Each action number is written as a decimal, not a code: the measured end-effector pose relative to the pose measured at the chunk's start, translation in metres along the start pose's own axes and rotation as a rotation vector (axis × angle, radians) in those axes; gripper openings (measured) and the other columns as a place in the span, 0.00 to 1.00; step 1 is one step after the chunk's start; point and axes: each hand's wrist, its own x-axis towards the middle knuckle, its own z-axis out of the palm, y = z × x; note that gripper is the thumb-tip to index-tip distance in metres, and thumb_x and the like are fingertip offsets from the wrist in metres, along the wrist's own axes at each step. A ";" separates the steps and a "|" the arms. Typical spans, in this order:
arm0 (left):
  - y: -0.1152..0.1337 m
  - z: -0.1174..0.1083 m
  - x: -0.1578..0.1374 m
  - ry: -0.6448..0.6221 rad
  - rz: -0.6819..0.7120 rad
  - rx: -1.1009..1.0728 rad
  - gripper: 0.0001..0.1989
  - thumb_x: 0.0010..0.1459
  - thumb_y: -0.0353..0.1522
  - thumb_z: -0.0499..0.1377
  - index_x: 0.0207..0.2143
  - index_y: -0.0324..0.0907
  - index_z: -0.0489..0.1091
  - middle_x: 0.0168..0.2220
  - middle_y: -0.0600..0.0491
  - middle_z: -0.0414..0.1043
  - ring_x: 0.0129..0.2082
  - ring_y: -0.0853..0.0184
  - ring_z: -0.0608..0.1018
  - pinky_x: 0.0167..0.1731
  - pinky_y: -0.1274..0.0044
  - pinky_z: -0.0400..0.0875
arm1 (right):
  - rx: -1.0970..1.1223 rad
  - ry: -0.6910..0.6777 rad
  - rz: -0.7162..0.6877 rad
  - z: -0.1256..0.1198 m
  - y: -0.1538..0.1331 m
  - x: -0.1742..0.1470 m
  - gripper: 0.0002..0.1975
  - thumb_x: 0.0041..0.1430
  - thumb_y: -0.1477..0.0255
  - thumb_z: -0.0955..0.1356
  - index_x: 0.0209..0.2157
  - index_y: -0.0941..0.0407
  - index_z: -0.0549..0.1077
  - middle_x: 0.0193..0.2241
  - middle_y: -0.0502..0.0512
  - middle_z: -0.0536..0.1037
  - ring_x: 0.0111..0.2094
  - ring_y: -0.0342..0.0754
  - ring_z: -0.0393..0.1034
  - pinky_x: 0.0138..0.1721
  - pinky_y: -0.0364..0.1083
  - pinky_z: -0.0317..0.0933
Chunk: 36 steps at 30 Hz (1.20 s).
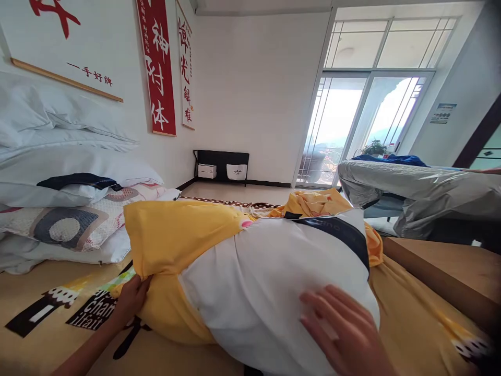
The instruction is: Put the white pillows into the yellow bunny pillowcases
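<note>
A plump white pillow (250, 282) with a dark band at its far right lies in front of me. Its left end is inside a yellow pillowcase (183, 230), while the rest of the pillow is bare. At the lower left, my left hand (135, 300) has its fingers closed on the edge of the pillowcase. My right hand (340, 324) rests on or just over the pillow's near right side, fingers stretched and slightly blurred; whether it presses down I cannot tell. More yellow cloth (317, 201) lies bunched behind the pillow.
Stacked pillows (70, 224) stand at the left on a tan printed sheet (188, 360). A wooden board edge (442, 266) runs along the right. Beyond it is a table under plastic sheeting (442, 193). A low black rack (221, 159) stands by the far wall.
</note>
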 end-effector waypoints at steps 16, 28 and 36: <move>0.176 -0.078 0.066 0.173 0.821 0.149 0.09 0.57 0.31 0.51 0.39 0.44 0.69 0.36 0.48 0.72 0.39 0.61 0.74 0.43 0.69 0.68 | -0.025 -0.623 0.256 0.071 0.013 0.049 0.27 0.63 0.60 0.62 0.58 0.60 0.65 0.39 0.62 0.79 0.42 0.55 0.72 0.50 0.53 0.55; 0.308 -0.013 0.047 -0.284 0.790 0.546 0.12 0.58 0.29 0.53 0.44 0.38 0.67 0.40 0.42 0.69 0.40 0.55 0.70 0.36 0.66 0.64 | 0.156 -0.800 0.246 0.035 -0.016 0.026 0.33 0.58 0.73 0.63 0.65 0.51 0.55 0.42 0.57 0.78 0.44 0.52 0.71 0.50 0.51 0.53; 0.337 0.003 0.050 -0.451 0.807 0.480 0.08 0.59 0.24 0.51 0.39 0.38 0.67 0.35 0.42 0.72 0.36 0.55 0.76 0.29 0.71 0.67 | 0.176 -0.857 0.207 0.044 -0.037 0.039 0.32 0.57 0.70 0.63 0.64 0.50 0.56 0.40 0.57 0.76 0.44 0.54 0.69 0.55 0.55 0.49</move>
